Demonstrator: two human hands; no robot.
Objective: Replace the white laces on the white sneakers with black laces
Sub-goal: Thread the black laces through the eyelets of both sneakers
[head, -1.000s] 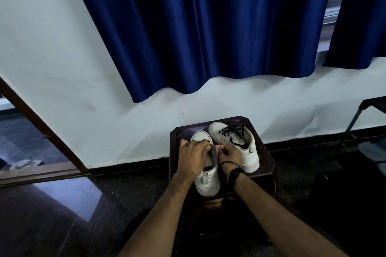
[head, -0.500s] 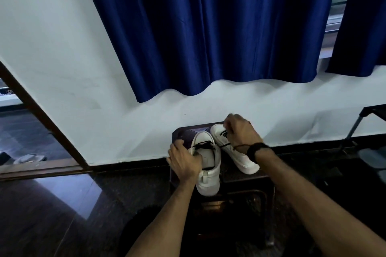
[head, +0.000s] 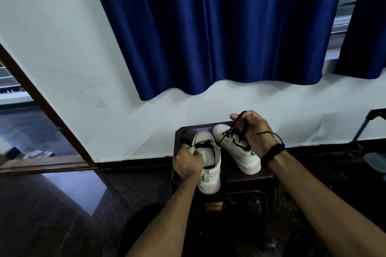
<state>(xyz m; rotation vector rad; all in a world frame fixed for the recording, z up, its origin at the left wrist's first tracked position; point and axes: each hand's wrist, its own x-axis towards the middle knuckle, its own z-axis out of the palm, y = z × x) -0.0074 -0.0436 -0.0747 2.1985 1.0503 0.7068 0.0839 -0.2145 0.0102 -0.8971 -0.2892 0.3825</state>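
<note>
White sneakers [head: 211, 165], black laces [head: 234, 135] partly threaded, on stool [head: 246, 177]

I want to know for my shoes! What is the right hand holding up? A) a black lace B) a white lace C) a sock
A: the right hand pinches a black lace and pulls it up above the sneakers.

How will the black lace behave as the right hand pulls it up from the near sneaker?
Probably floppy: the black lace droops in loose curves below the right hand. Likely light, since pinched fingers hold it. The left hand grips the near sneaker, suggesting it might otherwise shift.
</note>
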